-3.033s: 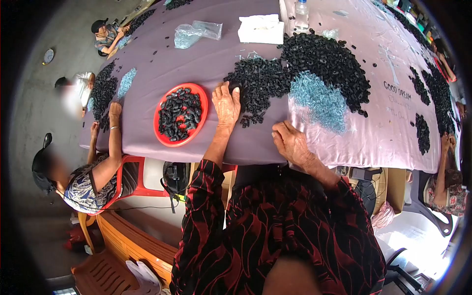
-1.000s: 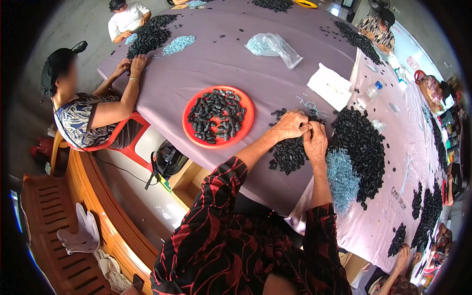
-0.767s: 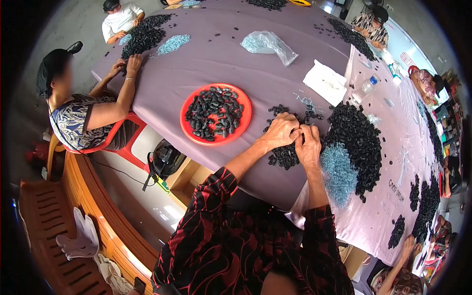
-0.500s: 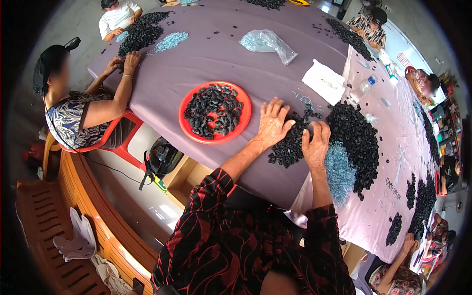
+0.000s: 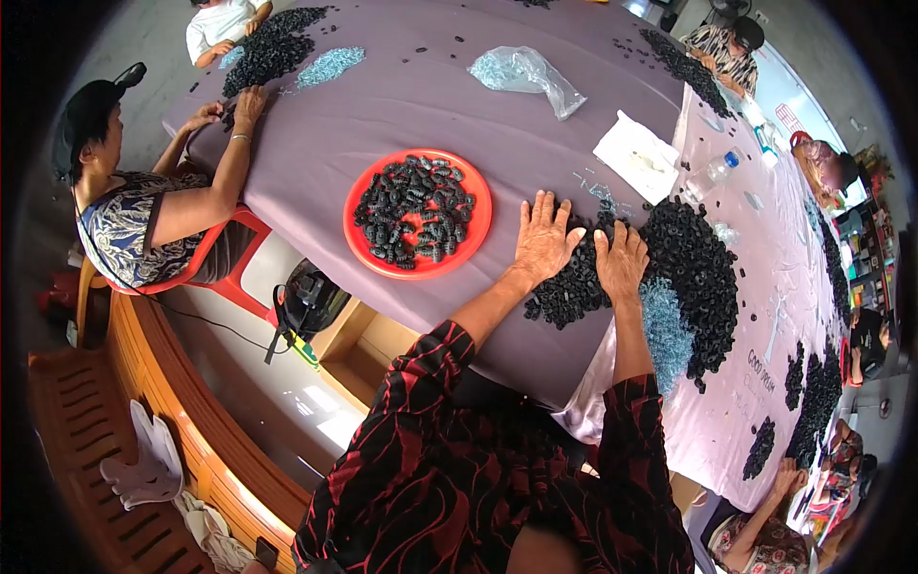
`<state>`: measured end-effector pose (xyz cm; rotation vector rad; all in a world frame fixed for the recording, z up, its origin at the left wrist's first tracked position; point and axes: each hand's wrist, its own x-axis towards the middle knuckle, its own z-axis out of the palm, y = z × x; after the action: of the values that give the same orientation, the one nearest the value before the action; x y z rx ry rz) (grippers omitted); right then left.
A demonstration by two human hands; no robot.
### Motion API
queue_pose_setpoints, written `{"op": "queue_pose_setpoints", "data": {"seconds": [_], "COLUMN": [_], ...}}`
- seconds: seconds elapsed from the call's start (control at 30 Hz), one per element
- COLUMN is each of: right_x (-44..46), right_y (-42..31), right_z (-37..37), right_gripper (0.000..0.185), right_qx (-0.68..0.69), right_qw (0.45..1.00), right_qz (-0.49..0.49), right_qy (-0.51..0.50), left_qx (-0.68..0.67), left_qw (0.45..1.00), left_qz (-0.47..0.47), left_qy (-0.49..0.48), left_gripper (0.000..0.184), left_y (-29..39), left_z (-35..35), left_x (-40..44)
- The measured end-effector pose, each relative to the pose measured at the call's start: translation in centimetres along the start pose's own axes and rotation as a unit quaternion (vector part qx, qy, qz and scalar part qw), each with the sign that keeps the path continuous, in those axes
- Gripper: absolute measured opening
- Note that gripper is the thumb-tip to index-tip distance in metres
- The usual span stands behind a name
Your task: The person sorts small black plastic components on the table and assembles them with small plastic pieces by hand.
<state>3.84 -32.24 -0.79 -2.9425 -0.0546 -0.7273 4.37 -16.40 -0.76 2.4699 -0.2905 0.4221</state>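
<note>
My left hand (image 5: 546, 239) lies flat with its fingers spread, on the left edge of a small pile of black pieces (image 5: 564, 295). Close beside it, my right hand (image 5: 622, 261) rests palm down on the right side of that pile, fingers extended. A larger heap of black pieces (image 5: 703, 277) spreads to the right, with a heap of small clear bluish pieces (image 5: 666, 330) along its near left side. Left of my hands stands a red round tray (image 5: 481, 215) holding many ribbed black pieces.
A white tissue pack (image 5: 639, 158), a plastic bottle (image 5: 712, 172) and a clear bag of bluish pieces (image 5: 526, 77) lie farther back. A co-worker (image 5: 143, 201) sits at the left with hands at another black pile (image 5: 268, 53). Other people sit around the table.
My hands were together over the small pile; they have come apart and now lie flat with fingers spread. The view has turned and shifted since the earliest frame.
</note>
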Motion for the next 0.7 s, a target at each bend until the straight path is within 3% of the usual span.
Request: {"op": "queue_pose_setpoints", "data": {"seconds": [0.13,0.17,0.3,0.4,0.47,0.53,0.7], "right_x": [-0.1,-0.3,-0.4,-0.1,-0.1,-0.4,-1.6], "right_y": [-0.6,-0.9,-1.4,-1.8,-2.0,-2.5,-4.0], "right_z": [-0.8,-1.0,-1.2,-1.1,-1.4,-2.2,-4.8], "right_gripper": [0.037,0.037,0.024,0.019,0.016,0.012,0.009], "right_qx": [0.019,0.018,0.127,0.220,0.265,0.345,0.343], "right_qw": [1.000,1.000,0.991,0.975,0.963,0.937,0.939], "right_qz": [0.012,0.015,0.013,0.040,0.051,0.052,-0.001], "right_qy": [0.006,0.004,0.026,0.023,0.016,0.016,-0.006], "left_qx": [-0.010,0.001,-0.042,-0.126,-0.141,-0.257,-0.296], "left_qw": [1.000,0.997,0.989,0.987,0.980,0.958,0.951], "left_qz": [0.005,0.029,0.071,0.052,0.059,0.066,0.065], "left_qy": [0.019,0.072,0.123,0.086,0.124,0.109,0.064], "left_gripper": [0.054,0.049,0.036,0.031,0.027,0.029,0.034], "left_y": [1.0,1.0,0.9,1.1,1.3,1.1,1.7], "left_z": [0.7,1.0,0.9,0.9,0.7,0.2,-1.6], "left_x": [-0.1,-0.1,0.0,-0.1,-0.1,0.0,-0.8]}}
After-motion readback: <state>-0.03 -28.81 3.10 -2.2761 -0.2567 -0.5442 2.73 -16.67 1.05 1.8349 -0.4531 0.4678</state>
